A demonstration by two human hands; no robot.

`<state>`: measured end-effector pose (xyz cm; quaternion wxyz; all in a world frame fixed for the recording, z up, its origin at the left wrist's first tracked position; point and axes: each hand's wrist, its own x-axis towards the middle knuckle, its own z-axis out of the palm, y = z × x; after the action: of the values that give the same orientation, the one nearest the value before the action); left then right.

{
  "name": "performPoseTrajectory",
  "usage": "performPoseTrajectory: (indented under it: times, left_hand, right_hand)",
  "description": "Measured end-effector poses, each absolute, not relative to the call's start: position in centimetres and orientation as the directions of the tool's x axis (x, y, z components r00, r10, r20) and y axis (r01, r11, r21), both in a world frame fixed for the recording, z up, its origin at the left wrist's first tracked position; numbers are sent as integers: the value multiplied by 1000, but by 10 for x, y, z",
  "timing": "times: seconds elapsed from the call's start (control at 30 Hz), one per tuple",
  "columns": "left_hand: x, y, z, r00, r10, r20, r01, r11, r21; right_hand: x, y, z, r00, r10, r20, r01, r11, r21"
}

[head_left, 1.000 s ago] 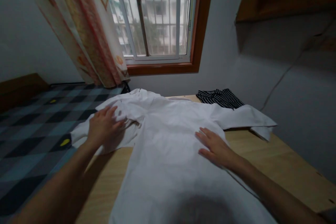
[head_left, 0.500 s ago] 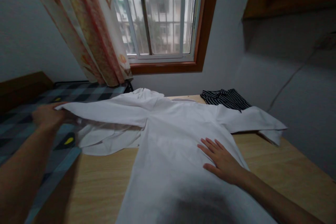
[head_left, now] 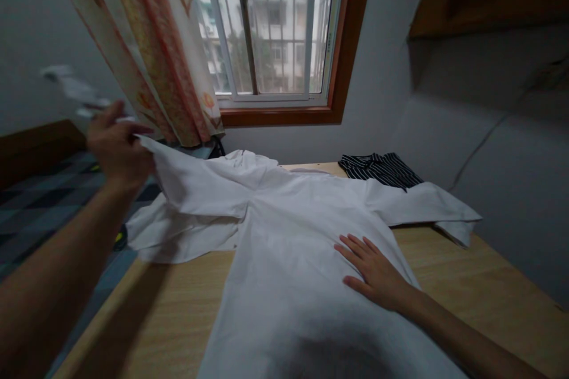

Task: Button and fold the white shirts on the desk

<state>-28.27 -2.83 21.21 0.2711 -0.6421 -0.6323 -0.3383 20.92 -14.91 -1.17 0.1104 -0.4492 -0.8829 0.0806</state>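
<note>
Just beyond the right-hand sleeve of the white shirt lies a black striped cloth, its near edge partly hidden by that sleeve. Left of the shirt is a checked bed cover; behind the shirt are a patterned curtain and a barred window, and above it to the right a wooden shelf. Small marks on the window's right frame are too small to read. The shirt lies spread on a wooden table, more white fabric under its left-hand sleeve. The left hand pinches that sleeve, lifted near its end, the tip blurred above the fingers. The right hand rests flat on the shirt's body, fingers slightly spread.
</note>
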Motion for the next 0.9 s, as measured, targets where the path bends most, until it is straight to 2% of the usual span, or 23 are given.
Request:
performPoseTrajectory:
  times: [0.03, 0.1, 0.17, 0.2, 0.23, 0.33, 0.47, 0.57, 0.63, 0.77, 0.83, 0.9]
  left_hand:
    - [-260, -35, 208, 126, 625, 771, 983, -184, -11]
    - [-216, -52, 186, 527, 677, 514, 839, -511, -187]
    - [-186, -69, 152, 759, 578, 299, 641, -743, -192]
    - [-178, -76, 134, 801, 540, 257, 587, -793, -164]
    - [-176, -81, 116, 810, 537, 234, 576, -804, -146]
    - [-191, -86, 77, 711, 622, 328, 683, -723, -109]
    - [-219, -71, 76, 489, 747, 450, 841, -541, -15]
    - [-218, -51, 96, 391, 784, 483, 880, -472, 52]
    - [-209, -38, 104, 431, 794, 429, 871, -490, 33]
    - [-191, -16, 96, 549, 826, 130, 836, -540, -99]
    - [-189, -10, 86, 530, 847, 49, 843, -520, -135]
    - [-190, -5, 77, 509, 860, 45, 855, -498, -146]
  right_hand:
    - [209, -149, -12, -569, 814, 119, 774, 579, -258]
    - [211, -148, -13, -560, 821, 113, 763, 564, -316]
    - [215, -144, -16, -514, 849, 122, 744, 512, -428]
    - [217, -140, -17, -467, 874, 131, 729, 465, -503]
    - [219, -136, -18, -408, 902, 139, 705, 408, -580]
    - [220, -120, -15, -247, 956, 156, 605, 278, -747]
    - [201, -103, -5, -225, 967, 123, 556, 231, -799]
    - [175, -96, 3, -247, 968, 43, 568, 181, -803]
    - [160, -94, 11, -278, 960, 31, 601, 199, -774]
    - [151, -102, 33, -375, 924, 79, 621, 314, -718]
    - [157, -116, 47, -402, 900, 167, 565, 388, -729]
    - [168, -136, 58, -451, 838, 307, 517, 526, -675]
